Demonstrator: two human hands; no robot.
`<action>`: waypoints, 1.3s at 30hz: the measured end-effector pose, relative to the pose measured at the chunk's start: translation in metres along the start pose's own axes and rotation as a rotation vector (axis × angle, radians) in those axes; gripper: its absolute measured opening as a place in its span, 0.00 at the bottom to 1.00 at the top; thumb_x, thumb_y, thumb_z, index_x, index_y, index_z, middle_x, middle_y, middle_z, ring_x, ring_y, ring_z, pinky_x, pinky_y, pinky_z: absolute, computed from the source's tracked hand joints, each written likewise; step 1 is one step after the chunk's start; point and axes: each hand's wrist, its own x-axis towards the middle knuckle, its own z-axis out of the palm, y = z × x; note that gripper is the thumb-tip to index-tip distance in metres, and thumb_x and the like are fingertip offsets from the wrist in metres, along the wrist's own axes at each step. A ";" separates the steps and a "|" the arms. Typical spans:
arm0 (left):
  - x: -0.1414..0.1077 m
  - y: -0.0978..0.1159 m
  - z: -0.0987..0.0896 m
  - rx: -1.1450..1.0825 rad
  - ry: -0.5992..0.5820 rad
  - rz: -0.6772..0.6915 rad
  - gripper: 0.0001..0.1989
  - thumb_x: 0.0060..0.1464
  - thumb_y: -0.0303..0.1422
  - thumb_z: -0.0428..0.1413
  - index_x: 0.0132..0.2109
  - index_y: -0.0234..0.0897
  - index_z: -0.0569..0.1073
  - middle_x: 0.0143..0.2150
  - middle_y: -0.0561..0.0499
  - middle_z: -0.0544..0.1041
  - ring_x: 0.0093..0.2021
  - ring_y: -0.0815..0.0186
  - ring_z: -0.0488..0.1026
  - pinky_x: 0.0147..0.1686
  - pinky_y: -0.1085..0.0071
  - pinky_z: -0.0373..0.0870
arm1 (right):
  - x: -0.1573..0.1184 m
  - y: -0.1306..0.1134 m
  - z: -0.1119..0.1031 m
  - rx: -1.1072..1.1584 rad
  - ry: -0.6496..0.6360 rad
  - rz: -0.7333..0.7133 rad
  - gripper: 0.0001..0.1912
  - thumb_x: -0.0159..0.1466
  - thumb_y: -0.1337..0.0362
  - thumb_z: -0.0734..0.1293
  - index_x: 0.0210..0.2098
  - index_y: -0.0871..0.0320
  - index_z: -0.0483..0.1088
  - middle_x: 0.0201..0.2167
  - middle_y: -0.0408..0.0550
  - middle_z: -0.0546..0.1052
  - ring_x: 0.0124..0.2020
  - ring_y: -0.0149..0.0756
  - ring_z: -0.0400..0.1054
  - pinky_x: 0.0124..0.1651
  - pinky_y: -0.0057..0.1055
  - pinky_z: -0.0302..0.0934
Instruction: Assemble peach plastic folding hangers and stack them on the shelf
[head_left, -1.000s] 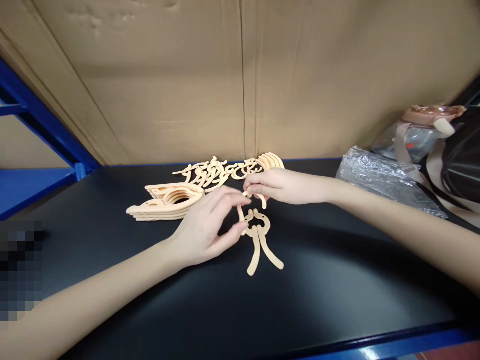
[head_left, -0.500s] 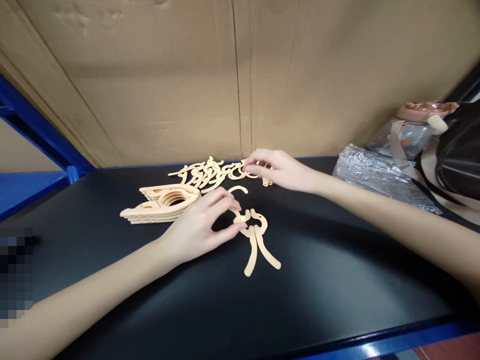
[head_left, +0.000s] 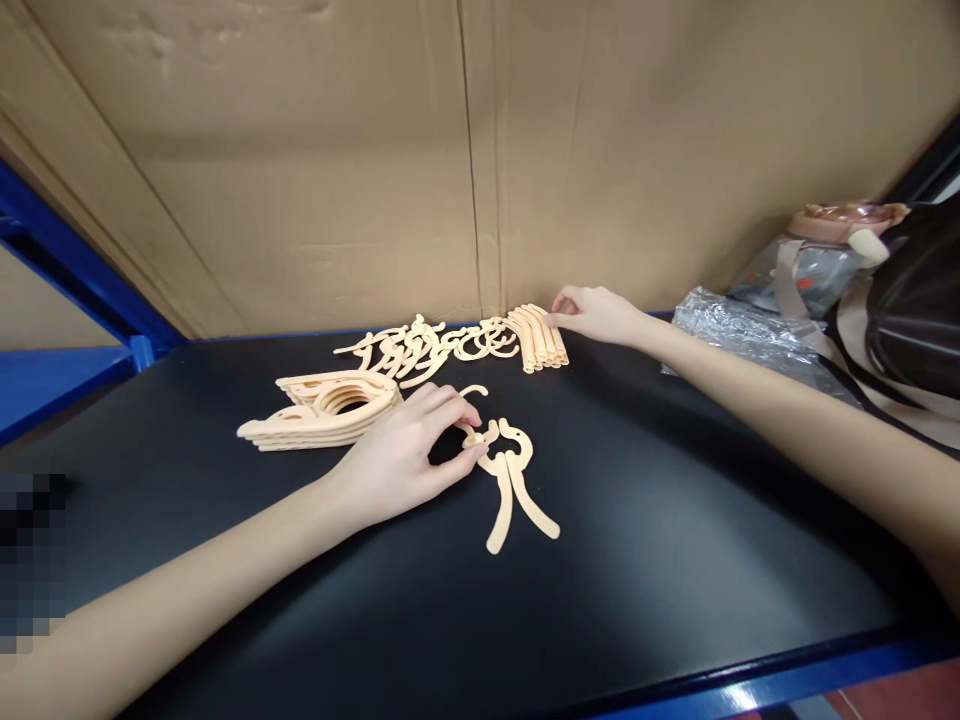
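Left hand (head_left: pixel 411 440) pinching a small, cream, hook-shaped plastic piece (head_left: pixel 475 391); right hand (head_left: pixel 600 315) at the back

The smooth black counter (head_left: pixel 360 620) carries a neat stack of cream, open-ringed plastic frames (head_left: pixel 307 428), partly hidden by the left hand. At the back stands a tight row of curved cream plastic arms (head_left: pixel 538 338), beside a loose heap of cream plastic hooks (head_left: pixel 409 350). Two flat cream pieces with splayed legs (head_left: pixel 504 505) lie just right of the left fingertips.

The hook-shaped piece is within the left grip, thumb and fingers closed on it, its curved end showing beyond them. The right grip is at the row's right end, thumb and fingers close together; whether it has hold of an arm, I cannot tell.

One second ago both hands met over the hook-shaped piece; half a second ago the right hand covered much of the row. Now the row shows, while the left hand has barely moved.
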 end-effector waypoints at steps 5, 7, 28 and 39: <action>0.000 0.000 0.000 0.013 0.002 -0.001 0.12 0.62 0.40 0.49 0.44 0.37 0.70 0.40 0.49 0.73 0.41 0.61 0.70 0.40 0.64 0.67 | 0.004 0.000 0.007 0.064 -0.056 0.043 0.20 0.60 0.49 0.65 0.41 0.59 0.71 0.36 0.52 0.77 0.36 0.40 0.70 0.39 0.34 0.60; 0.000 0.000 0.000 0.016 0.007 -0.003 0.12 0.63 0.40 0.48 0.44 0.37 0.70 0.40 0.49 0.73 0.41 0.61 0.70 0.40 0.64 0.68 | 0.005 0.000 0.008 0.105 -0.076 0.063 0.21 0.60 0.48 0.66 0.42 0.60 0.70 0.33 0.50 0.76 0.33 0.37 0.70 0.38 0.33 0.60; 0.000 -0.003 0.001 0.042 0.004 -0.009 0.11 0.64 0.38 0.47 0.45 0.37 0.69 0.41 0.49 0.74 0.42 0.61 0.70 0.41 0.64 0.68 | 0.000 -0.007 0.013 0.334 -0.049 0.223 0.17 0.56 0.60 0.68 0.42 0.62 0.66 0.21 0.43 0.71 0.20 0.31 0.64 0.23 0.28 0.57; 0.000 -0.004 0.003 0.073 -0.007 -0.070 0.18 0.65 0.41 0.46 0.56 0.39 0.68 0.56 0.45 0.71 0.56 0.57 0.68 0.55 0.56 0.64 | -0.004 -0.028 -0.018 0.541 0.162 0.224 0.13 0.61 0.67 0.62 0.46 0.61 0.61 0.24 0.44 0.68 0.20 0.30 0.60 0.24 0.30 0.57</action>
